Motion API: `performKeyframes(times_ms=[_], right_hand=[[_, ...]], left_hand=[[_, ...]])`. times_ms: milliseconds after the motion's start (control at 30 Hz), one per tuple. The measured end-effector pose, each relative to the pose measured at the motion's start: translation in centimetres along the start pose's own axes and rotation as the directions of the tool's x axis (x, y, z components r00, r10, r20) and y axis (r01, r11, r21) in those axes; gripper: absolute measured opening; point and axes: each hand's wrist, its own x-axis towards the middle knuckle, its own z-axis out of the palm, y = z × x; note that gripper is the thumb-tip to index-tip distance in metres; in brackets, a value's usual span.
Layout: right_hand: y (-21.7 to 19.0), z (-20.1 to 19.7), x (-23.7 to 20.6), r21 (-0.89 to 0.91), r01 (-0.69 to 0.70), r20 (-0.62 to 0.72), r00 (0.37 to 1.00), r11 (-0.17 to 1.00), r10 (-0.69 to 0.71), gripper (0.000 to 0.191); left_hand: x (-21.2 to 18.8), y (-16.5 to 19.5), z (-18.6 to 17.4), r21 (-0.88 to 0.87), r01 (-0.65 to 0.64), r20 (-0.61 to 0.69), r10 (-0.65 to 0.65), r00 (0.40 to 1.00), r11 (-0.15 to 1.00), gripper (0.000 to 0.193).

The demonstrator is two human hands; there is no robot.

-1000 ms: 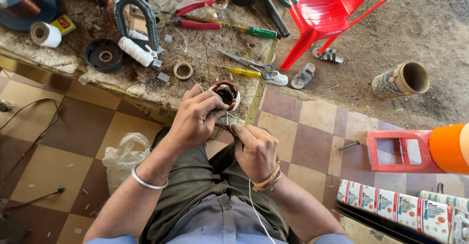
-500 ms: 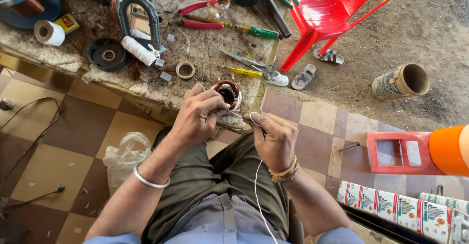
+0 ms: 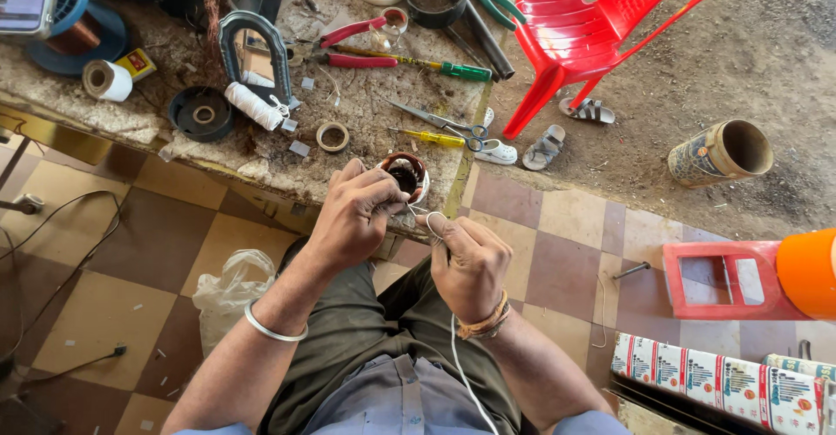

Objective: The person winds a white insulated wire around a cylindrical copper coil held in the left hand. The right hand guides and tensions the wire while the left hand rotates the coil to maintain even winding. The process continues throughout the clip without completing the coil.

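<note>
My left hand [image 3: 353, 217] grips a small round motor stator [image 3: 406, 174] with copper windings, held just over the near edge of the stone workbench [image 3: 366, 130]. My right hand [image 3: 470, 261] is closed just to the right of it, pinching a white thread [image 3: 460, 365] that loops at my fingertips and trails down over my lap. A metal bangle sits on my left wrist, and thread bands wrap my right wrist.
The bench carries scissors [image 3: 440, 123], screwdrivers [image 3: 435, 139], red-handled pliers [image 3: 353, 30], tape rolls [image 3: 104, 80], a white thread spool [image 3: 252, 106] and copper wire reels. A red plastic chair [image 3: 592, 34], sandals [image 3: 544, 148], a tin can [image 3: 718, 152] and a plastic bag [image 3: 231, 291] lie around.
My right hand swung out to the right with the thread half a second ago, then came back closer to the stator. My left hand kept its hold.
</note>
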Motion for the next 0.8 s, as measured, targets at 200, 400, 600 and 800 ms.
performKeyframes(times_ms=[200, 400, 600, 800], right_hand=[[-0.4, -0.2, -0.2, -0.128, 0.093, 0.099, 0.992, 0.987, -0.081, 0.023], [-2.0, 0.5, -7.3, 0.129, 0.279, 0.191, 0.935, 0.952, -0.300, 0.044], [5.3, -1.5, -13.0, 0.325, 0.626, 0.167, 0.699, 0.708, -0.695, 0.038], [5.1, -10.6, -7.8, 0.250, 0.348, 0.011, 0.932, 0.904, -0.362, 0.035]], left_hand=[[0.1, 0.1, -0.2, -0.004, -0.016, -0.011, 0.016, 1.000, 1.000, 0.013], [0.3, 0.7, -1.4, 0.006, -0.047, 0.060, 0.046, 0.997, 0.999, 0.022], [0.2, 1.3, -1.6, 0.149, -0.086, 0.086, 0.074, 0.994, 0.985, 0.041], [0.4, 1.1, -1.0, 0.266, -0.134, 0.135, 0.100, 0.986, 0.955, 0.031]])
